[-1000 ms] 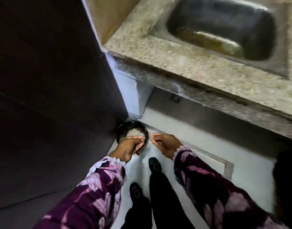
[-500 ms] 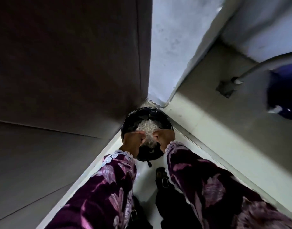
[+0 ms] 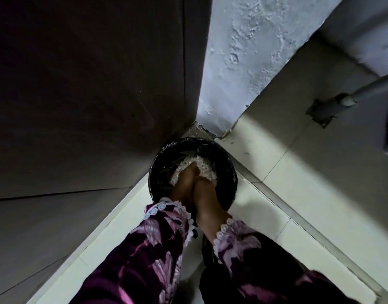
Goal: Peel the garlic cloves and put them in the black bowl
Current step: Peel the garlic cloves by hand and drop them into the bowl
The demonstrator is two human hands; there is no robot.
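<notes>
A round black container (image 3: 229,174) with a shiny black liner stands on the floor in a corner. Inside it lies a pile of pale, flaky bits (image 3: 207,167); whether these are garlic skins or cloves I cannot tell. My left hand (image 3: 184,183) and my right hand (image 3: 205,195) are pressed side by side, fingers stretched down into the container and touching the pale pile. Nothing is visibly held in either hand. The fingertips are partly hidden in the pile.
A dark cabinet side (image 3: 90,95) rises on the left and a rough white wall (image 3: 243,62) at the back. Pale floor tiles (image 3: 287,172) spread to the right, with a grey pipe and its floor fitting (image 3: 329,106). My dark trousers (image 3: 243,281) are below.
My hands were apart above the container's rim; now they are joined and lowered into it onto the pale pile. The view has come closer to the container.
</notes>
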